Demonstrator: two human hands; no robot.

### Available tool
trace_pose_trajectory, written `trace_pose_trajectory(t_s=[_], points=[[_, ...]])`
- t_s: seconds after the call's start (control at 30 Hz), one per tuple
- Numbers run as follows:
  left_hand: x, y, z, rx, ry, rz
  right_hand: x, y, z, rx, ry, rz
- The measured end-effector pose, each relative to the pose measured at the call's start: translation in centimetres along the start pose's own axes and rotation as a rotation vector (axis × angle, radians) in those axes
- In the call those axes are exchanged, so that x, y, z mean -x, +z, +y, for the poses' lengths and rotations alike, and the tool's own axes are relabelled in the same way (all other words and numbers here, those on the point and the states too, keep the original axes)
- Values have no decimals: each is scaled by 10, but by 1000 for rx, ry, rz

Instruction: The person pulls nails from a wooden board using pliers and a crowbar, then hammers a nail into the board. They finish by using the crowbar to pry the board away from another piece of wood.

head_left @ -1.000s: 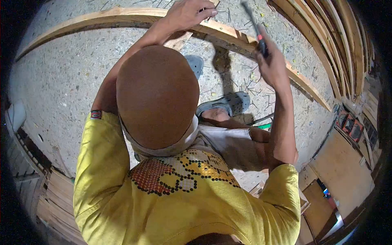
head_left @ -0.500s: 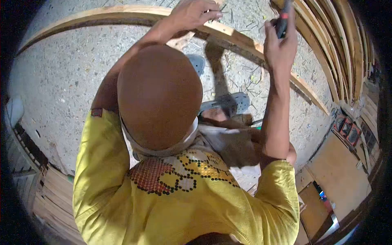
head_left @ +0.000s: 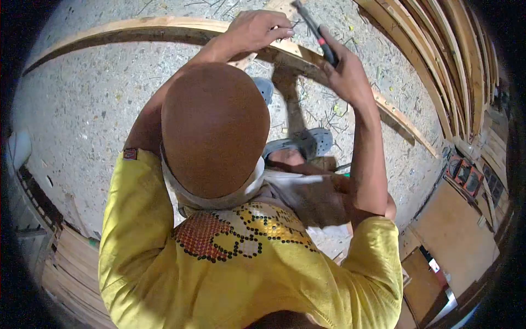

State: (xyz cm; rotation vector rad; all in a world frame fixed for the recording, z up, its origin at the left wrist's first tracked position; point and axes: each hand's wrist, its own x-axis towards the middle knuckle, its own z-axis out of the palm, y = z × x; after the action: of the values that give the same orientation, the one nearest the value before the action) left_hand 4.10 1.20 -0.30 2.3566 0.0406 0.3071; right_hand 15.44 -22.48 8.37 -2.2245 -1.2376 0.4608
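My left hand point(head_left: 260, 30) rests at the curved wooden strip point(head_left: 137, 23), its fingers pinched together by the strip's top edge. A thin dark nail point(head_left: 295, 23) shows at the fingertips, small and hard to make out. Wrapped round the black handle of a hammer point(head_left: 313, 26), my right hand point(head_left: 350, 77) is above the strip, to the right of the left hand. The hammer's head points up and to the left, a little beyond the left fingertips. A red band marks the handle near the grip.
Several curved wooden strips point(head_left: 438, 60) stand side by side at the right. Thin dark nails point(head_left: 334, 118) lie scattered over the speckled floor. Grey clogs point(head_left: 315, 143) are near the strip. An orange-and-black object point(head_left: 466, 178) and a brown board point(head_left: 455, 219) lie at lower right.
My right hand and the hammer have come down and to the left, toward my left hand. The hammer now tilts left. My left hand has shifted only slightly in view.
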Motion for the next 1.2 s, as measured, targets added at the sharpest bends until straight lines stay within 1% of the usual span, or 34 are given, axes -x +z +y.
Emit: trace_pose_trajectory(t_s=[0.03, 0.1, 0.17, 0.2, 0.23, 0.27, 0.3, 0.37, 0.4, 0.47, 0.5, 0.6, 0.63, 0.7, 0.77, 0.8, 0.87, 0.9, 0.97, 1.0, 1.07, 1.1, 1.17, 1.2], points=[[2, 2, 1, -5, -6, -21, 5, 1, -2, 3, 10, -1], [-4, -4, -2, -29, -13, -22, -2, 3, -5, -58, 245, 242], [-3, -5, 6, -89, -119, -104, 2, 6, 9, -5, 267, 254], [-5, -7, 7, -96, -114, -98, -3, 8, 20, 49, 269, 282], [-5, -7, 10, -80, -151, -74, -3, 13, 29, 105, 280, 267], [-5, -6, 12, -62, -188, -54, 2, 20, 38, 105, 282, 268], [-7, -7, 13, -62, -186, -55, 3, 25, 39, 70, 260, 283], [-9, -7, 16, -26, -311, -47, 5, 29, 45, -31, 226, 286], [-10, -7, 18, -23, -311, -52, 6, 30, 47, -31, 231, 284], [-19, -10, 21, -55, -404, -117, 3, 30, 50, 34, 198, 291], [-22, -6, 19, -52, -400, -120, 2, 30, 50, 40, 170, 316], [-37, 2, 7, -125, -409, -149, -3, 29, 50, 22, 174, 344], [-39, 6, 3, -139, -419, -111, -5, 29, 50, 49, 128, 367], [-44, 8, -3, -154, -427, -76, -6, 27, 44, 79, 169, 329], [-49, 6, -5, -145, -447, -195, -8, 23, 34, 139, 209, 263], [-53, 2, -3, -145, -445, -197, -9, 23, 31, 138, 212, 264], [-59, -3, 3, -139, -524, -311, -10, 23, 24, 186, 289, 204], [-60, 2, 1, -138, -524, -312, -10, 25, 23, 212, 277, 210], [-65, 16, -13, -191, -531, -198, -15, 25, 27, 224, 255, 210], [-65, 19, -17, -190, -532, -200, -14, 26, 29, 236, 240, 207], [-67, 22, -31, -124, -420, -200, -17, 25, 32, 194, 254, 198], [-72, 26, -37, -127, -418, -200, -17, 25, 32, 153, 270, 189], [-82, 30, -49, -162, -412, -342, -17, 26, 33, 193, 253, 210], [-81, 24, -38, -166, -407, -336, -17, 26, 34, 234, 244, 225]])
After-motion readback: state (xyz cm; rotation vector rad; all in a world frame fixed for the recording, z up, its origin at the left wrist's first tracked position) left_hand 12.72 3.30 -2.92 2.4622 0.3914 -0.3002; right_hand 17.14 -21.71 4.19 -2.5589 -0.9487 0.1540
